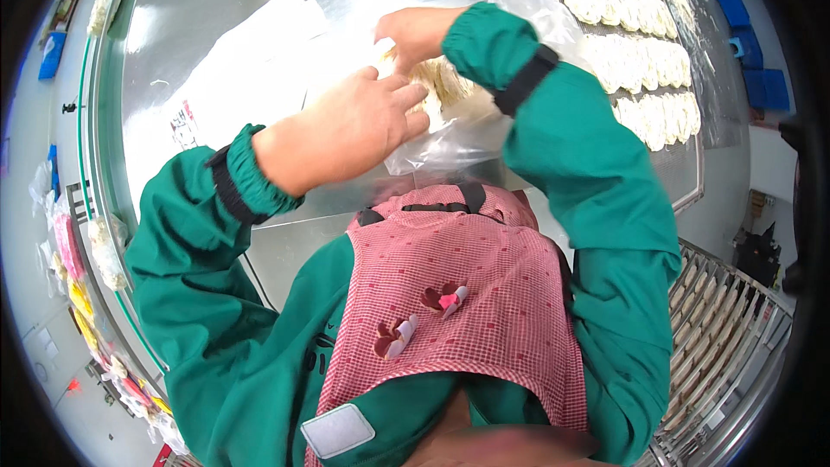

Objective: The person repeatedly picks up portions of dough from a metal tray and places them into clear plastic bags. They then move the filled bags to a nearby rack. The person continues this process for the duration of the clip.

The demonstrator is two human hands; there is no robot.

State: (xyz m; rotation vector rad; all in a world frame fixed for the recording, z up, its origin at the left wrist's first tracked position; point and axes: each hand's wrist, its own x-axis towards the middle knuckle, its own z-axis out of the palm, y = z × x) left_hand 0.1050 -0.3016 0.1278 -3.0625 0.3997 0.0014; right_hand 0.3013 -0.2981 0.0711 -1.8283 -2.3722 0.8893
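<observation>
A clear plastic bag lies on the steel table, and pale yellow noodles show inside or beneath its film. Over their left side reaches my left hand, its fingers bent and slightly apart at the noodles. My right hand comes in from the far side with fingertips pointing down at the same noodles. Glare and the fingers hide whether either hand grips the noodles or the film. To the left of my hands is a stack of flat white bags or sheets with some print.
Rows of noodle bundles rest on a mesh tray at the right. Below it stands a metal rack of loaded trays. Blue bins are at the far right. A glass-edged rail borders the table's left side.
</observation>
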